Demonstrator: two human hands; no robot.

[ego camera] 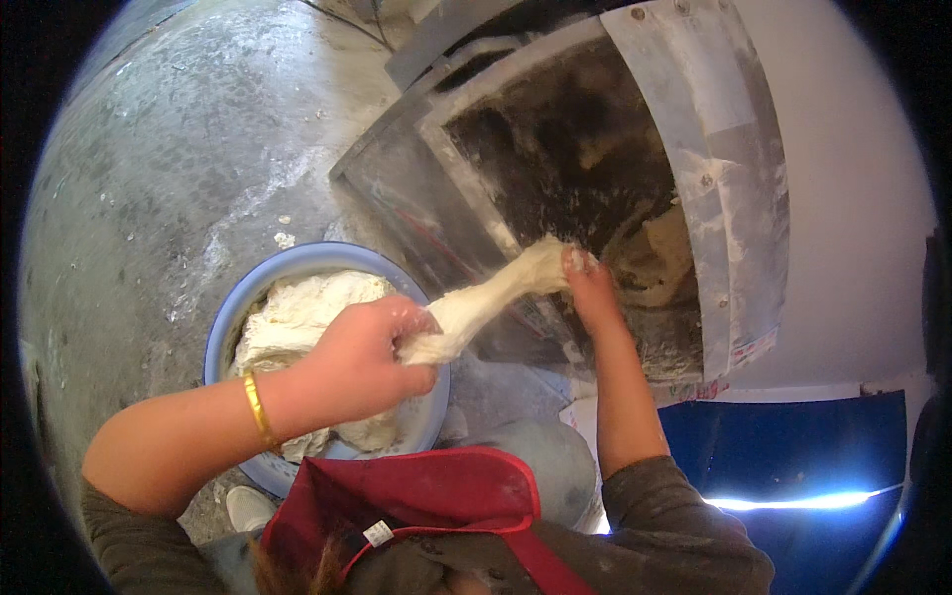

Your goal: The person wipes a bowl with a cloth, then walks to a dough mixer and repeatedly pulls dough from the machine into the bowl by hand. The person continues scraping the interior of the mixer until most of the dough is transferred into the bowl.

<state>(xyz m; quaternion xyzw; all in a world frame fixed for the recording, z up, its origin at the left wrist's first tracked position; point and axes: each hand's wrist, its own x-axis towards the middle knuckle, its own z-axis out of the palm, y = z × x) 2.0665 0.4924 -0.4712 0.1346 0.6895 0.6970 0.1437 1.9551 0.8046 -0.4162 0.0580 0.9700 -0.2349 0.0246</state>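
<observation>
A long strip of pale dough [491,301] is stretched between my two hands. My left hand [372,353], with a yellow bangle on the wrist, grips its lower end above an enamel basin. At the strip's upper end, my right hand [587,279] has its fingers closed on the dough at the edge of a metal machine's trough. The blue-rimmed basin [216,346] stands on the floor and holds a large mass of dough [320,305], partly hidden by my left hand and forearm. More dough [666,242] lies inside the dark, flour-dusted trough [550,149].
The metal machine's side panel [416,186] rises beside the basin, and its curved metal cover [729,208] stands along the far right of the trough. Dough scraps [284,239] lie on the stained concrete floor [163,186]. A blue sheet [803,446] is at the lower right.
</observation>
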